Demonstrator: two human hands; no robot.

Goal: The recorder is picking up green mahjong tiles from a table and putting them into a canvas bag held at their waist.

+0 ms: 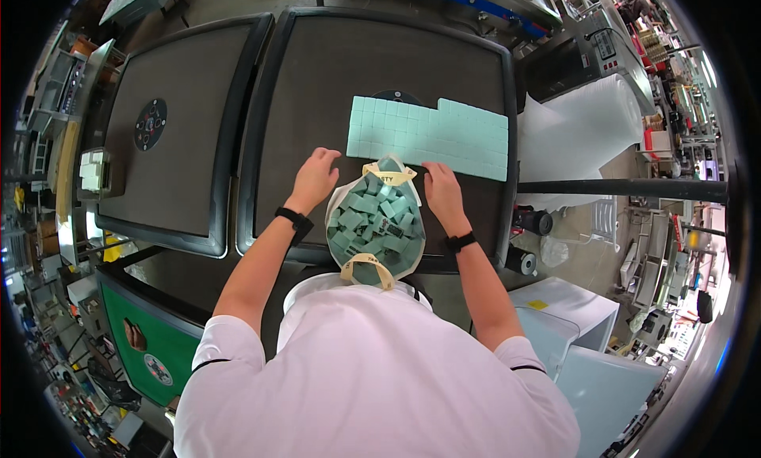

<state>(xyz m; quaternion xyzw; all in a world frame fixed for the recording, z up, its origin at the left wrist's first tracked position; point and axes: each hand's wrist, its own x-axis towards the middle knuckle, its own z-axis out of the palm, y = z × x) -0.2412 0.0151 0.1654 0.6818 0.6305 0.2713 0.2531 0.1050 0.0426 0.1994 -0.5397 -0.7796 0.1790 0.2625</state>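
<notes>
An open bag (334,207) full of loose pale-green mahjong tiles (379,220) stands at the near edge of the dark table, close to my body. Its two cream strap handles lie at the far and near sides of its mouth. Beyond it, more such tiles form a flat, tightly packed block (428,137) with a stepped far edge. My left hand (315,177) is over the table left of the bag, fingers loosely bent and apart, holding nothing. On the bag's other side, my right hand (444,190) is also empty and half open, its fingertips close to the block's near edge.
The framed dark table (317,70) has a round panel partly under the block. A second dark table (186,78) stands left, and a green-topped one (170,339) nearer. Right are a large white roll (587,117), a dark bar (618,190) and white cabinets (571,311).
</notes>
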